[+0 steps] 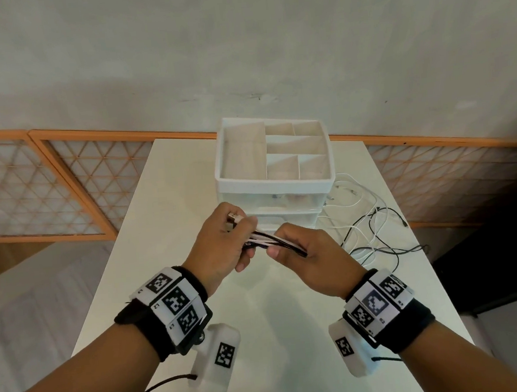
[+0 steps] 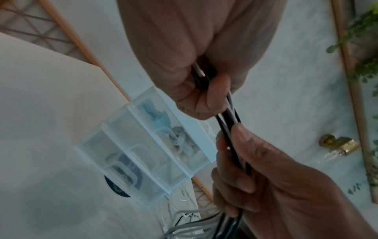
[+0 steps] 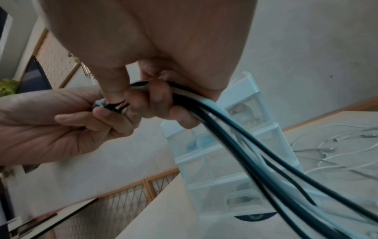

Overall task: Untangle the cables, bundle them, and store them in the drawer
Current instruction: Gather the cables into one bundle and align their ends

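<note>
Two hands meet above the middle of the white table (image 1: 169,266), and between them runs a short, taut bunch of black and white cables (image 1: 267,240). The left hand (image 1: 221,246) has its fingers curled round one end of the bunch, with a pale plug (image 1: 233,220) sticking up out of the top of the fist. The right hand (image 1: 306,254) grips the same bunch just beside it, thumb pressed along the strands. Seen from the head view, the held stretch lies nearly level, running left to right and dipping slightly toward the right hand. Past that hand the cables fall away and spread into a loose tangle (image 1: 375,226) on the table's right side, next to the drawer unit (image 1: 275,191). That unit stands at the far end of the table, with a white divided tray (image 1: 275,153) on top. The head view shows little of what is in the drawers; the left wrist view looks through their clear fronts to coiled white cords (image 2: 180,140) and something blue (image 2: 153,111) inside. The right wrist view alone shows the strands (image 3: 235,137) leaving the right hand's fingers (image 3: 184,116) and sweeping down toward the tabletop. It also shows a dark round disc (image 3: 255,216) at the foot of the unit.
</note>
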A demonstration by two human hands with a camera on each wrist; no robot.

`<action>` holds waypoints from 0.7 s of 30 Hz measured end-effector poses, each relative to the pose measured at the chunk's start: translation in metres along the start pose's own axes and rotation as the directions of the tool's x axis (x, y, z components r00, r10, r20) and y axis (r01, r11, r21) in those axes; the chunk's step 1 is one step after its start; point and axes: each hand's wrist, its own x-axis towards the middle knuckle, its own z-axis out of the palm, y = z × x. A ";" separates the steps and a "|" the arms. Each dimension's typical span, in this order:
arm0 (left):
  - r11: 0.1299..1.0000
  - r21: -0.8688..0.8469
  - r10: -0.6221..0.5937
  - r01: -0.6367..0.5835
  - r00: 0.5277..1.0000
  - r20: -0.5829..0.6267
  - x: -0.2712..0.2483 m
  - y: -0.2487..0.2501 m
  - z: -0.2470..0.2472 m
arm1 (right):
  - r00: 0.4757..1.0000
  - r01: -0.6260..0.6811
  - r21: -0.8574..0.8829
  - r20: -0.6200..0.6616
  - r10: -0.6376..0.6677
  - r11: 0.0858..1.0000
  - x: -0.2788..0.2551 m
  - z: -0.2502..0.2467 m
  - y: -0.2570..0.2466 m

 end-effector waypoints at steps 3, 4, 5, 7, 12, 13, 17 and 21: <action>0.984 0.144 -0.112 0.108 0.993 0.023 0.005 -0.003 -0.010 | 0.999 0.003 -0.009 -0.036 -0.003 1.000 -0.002 0.003 0.004; 0.954 0.279 -0.105 0.113 0.994 -0.044 0.008 -0.003 -0.016 | 0.999 -0.004 -0.022 -0.033 0.003 1.000 -0.002 0.003 0.005; 0.907 0.416 -0.017 0.068 0.992 -0.126 0.011 0.001 -0.021 | 1.000 -0.010 -0.040 -0.021 0.009 0.999 -0.003 0.003 0.004; 0.839 0.525 0.239 -0.140 0.963 -0.125 0.009 0.016 -0.022 | 1.000 0.002 -0.082 0.007 -0.002 0.997 -0.002 0.004 0.003; 0.683 0.651 0.149 -0.333 0.935 0.322 -0.005 0.016 0.018 | 0.990 0.140 -0.094 -0.004 -0.141 0.986 0.009 0.012 -0.009; 0.667 0.676 0.136 -0.312 0.944 0.302 -0.004 0.010 0.019 | 0.987 0.154 -0.084 -0.024 -0.156 0.985 0.010 0.010 -0.010; 0.668 0.703 0.118 -0.245 0.967 0.226 0.005 0.006 0.008 | 0.997 0.020 0.137 -0.079 -0.009 0.990 0.002 -0.007 0.000; 0.675 0.683 0.051 -0.280 0.941 0.335 0.001 0.018 0.007 | 0.985 -0.109 0.161 -0.118 0.129 0.981 0.002 -0.030 0.009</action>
